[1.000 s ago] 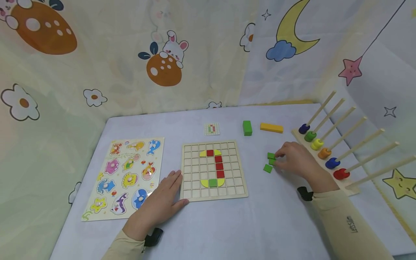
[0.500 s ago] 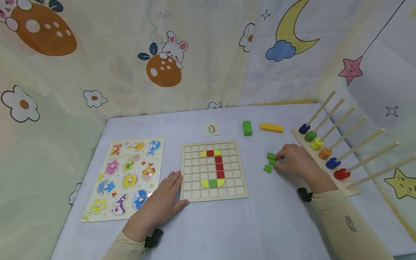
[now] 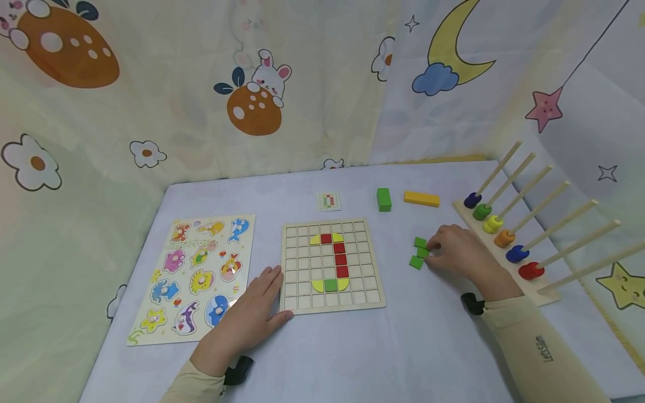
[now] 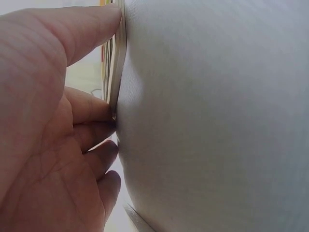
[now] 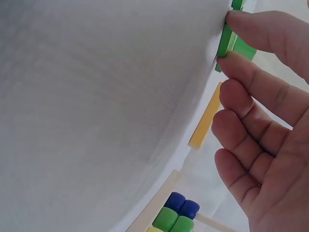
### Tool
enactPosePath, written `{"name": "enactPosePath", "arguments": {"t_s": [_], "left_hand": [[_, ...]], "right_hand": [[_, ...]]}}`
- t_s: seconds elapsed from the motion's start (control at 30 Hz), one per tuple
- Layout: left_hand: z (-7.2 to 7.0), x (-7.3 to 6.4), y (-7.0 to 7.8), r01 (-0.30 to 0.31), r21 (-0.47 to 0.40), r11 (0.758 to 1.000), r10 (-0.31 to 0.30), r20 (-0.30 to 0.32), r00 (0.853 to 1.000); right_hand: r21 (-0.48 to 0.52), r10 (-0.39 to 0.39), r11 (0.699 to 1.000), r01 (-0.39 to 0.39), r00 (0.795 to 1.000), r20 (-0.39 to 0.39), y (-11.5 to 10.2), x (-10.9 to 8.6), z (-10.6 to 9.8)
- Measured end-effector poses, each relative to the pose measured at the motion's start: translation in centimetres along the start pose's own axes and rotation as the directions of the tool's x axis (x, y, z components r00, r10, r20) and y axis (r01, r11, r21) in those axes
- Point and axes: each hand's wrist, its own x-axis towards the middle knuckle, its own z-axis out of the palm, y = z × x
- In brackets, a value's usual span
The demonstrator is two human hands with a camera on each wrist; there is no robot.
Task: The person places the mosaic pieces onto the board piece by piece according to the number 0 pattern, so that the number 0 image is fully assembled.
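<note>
A wooden grid board (image 3: pixel 307 305) lies mid-table, with red, yellow and green tiles set in some of its cells. My left hand (image 3: pixel 249 310) rests flat at its left edge, fingers straight; in the left wrist view the thumb (image 4: pixel 91 29) touches the board's edge. To the right of the board, three small green square tiles lie close together. My right hand (image 3: pixel 463 252) is at the middle green tile (image 3: pixel 422 252), thumb and index finger pinching its edges, as the right wrist view also shows. The other two tiles (image 3: pixel 415 262) lie beside it.
An animal knob puzzle (image 3: pixel 191 257) lies at the left, partly under my left forearm. Behind the board are a small pattern card (image 3: pixel 329 201), a green block (image 3: pixel 384 200) and a yellow bar (image 3: pixel 421 198). A peg rack with coloured beads (image 3: pixel 504 239) stands close to my right hand.
</note>
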Motion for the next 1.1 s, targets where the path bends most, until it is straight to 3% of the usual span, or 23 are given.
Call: {"name": "enactPosePath", "arguments": {"t_s": [0.73, 1.1], "left_hand": [[-0.1, -0.2, 0.2, 0.022, -0.003, 1.0, -0.022, 0.012, 1.0], [-0.2, -0.1, 0.4, 0.013, 0.008, 1.0, -0.013, 0.002, 1.0]], "right_hand": [[-0.011, -0.058, 0.998, 0.058, 0.995, -0.086, -0.9, -0.3, -0.5], [-0.039, -0.155, 0.988, 0.15, 0.976, -0.151, -2.1, 0.3, -0.1]]}}
